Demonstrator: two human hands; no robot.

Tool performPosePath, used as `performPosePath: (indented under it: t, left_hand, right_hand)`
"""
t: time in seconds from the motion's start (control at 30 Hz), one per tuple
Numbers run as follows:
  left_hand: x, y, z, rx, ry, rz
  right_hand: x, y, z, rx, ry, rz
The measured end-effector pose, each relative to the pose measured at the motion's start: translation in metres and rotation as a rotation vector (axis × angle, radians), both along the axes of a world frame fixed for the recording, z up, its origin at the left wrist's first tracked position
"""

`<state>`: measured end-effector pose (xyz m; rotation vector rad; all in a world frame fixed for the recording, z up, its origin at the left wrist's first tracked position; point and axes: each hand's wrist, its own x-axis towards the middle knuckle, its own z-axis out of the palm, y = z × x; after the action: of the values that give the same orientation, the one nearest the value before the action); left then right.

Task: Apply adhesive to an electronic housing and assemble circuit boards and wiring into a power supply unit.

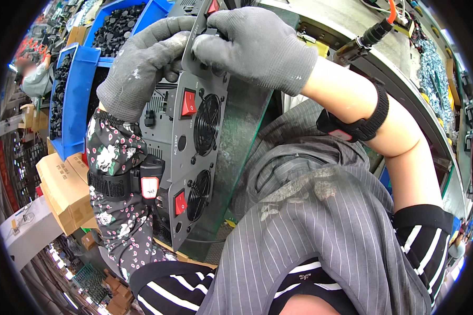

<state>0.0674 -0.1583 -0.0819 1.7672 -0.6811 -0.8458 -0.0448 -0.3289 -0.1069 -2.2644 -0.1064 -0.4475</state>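
My left hand (142, 63), in a grey knit glove, is bent against the back of a grey metal panel (184, 134). Its fingers curl closed there, and what they hold is hidden. On the panel's front, my right hand (265, 50), gloved the same way, pinches near the edge; the fingertips cover whatever lies between them. Several such panels stand in a row, each part of a grey device housing. They carry red rocker switches (188, 102), black fans (207, 125) and round holes. Behind my left wrist, a black socket (150, 118) shows on the housing.
Blue bins (76, 100) full of small black round parts (118, 31) stand at the far left. Below them is a cardboard box (65, 191). A black tool with an orange hose (370, 38) lies at the upper right, near a heap of shiny small parts (435, 68). Another person (36, 79) is at far left.
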Motion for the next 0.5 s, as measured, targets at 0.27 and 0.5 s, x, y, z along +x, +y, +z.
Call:
performPosePath:
  t: [0.27, 0.5]
  left_hand:
    - [-0.004, 0.003, 0.007, -0.01, 0.042, 0.02]
    - [0.01, 0.012, 0.016, 0.049, 0.116, -0.135]
  right_hand:
    - [-0.013, 0.001, 0.024, 0.13, 0.107, 0.166]
    - [0.017, 0.009, -0.02, -0.214, -0.306, 0.167]
